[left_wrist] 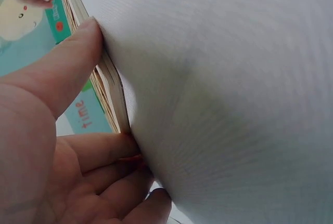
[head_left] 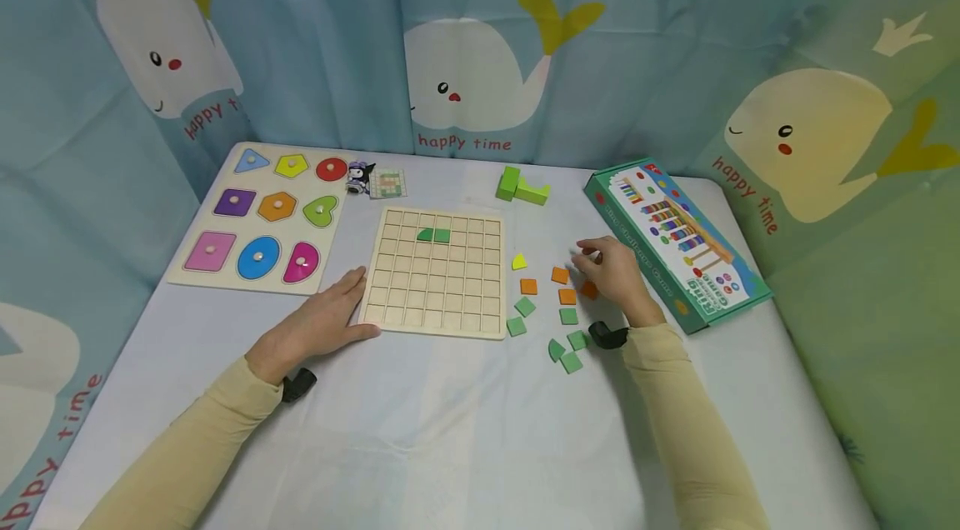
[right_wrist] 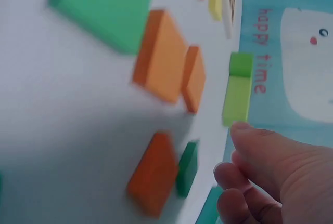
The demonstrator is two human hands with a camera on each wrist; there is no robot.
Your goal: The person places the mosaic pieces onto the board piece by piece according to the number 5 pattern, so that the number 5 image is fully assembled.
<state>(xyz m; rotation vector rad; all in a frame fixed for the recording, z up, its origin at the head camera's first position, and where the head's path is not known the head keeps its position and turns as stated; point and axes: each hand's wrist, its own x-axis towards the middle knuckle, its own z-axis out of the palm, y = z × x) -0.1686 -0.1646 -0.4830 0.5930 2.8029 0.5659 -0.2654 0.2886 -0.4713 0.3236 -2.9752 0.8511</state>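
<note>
Left hand (head_left: 322, 317) lies with fingers straight and thumb spread, touching the near left corner of the grid board (head_left: 406, 293): fingers at its left side, thumb at its near edge. Farther left is the shape board (head_left: 225, 227), its nine shapes fitted with knobs, its near right corner just beside that hand. Next come a small figurine (head_left: 358, 177) and a pattern card (head_left: 387, 184), past the grid board's far left corner.

The grid board lies mid-table, roughly square with no clear long axis, its near edge running left to right and slanting slightly nearer at the right. In its second row from the far edge, a green quarter-round (head_left: 425, 235) and a green square (head_left: 442, 236) sit side by side, the curve facing far left.

Right of the board lie green blocks (head_left: 532, 194), a yellow piece (head_left: 519, 262), orange squares (head_left: 528, 287) and loose green pieces (head_left: 568, 317), several turned aslant. Above the rightmost orange square, partly hiding it, hovers the right hand (head_left: 611, 267), fingers loosely curled, thumb and fingertips narrowly apart. Just beside it, the game box (head_left: 678, 242) blocks the right side, its long axis running far left to near right.
</note>
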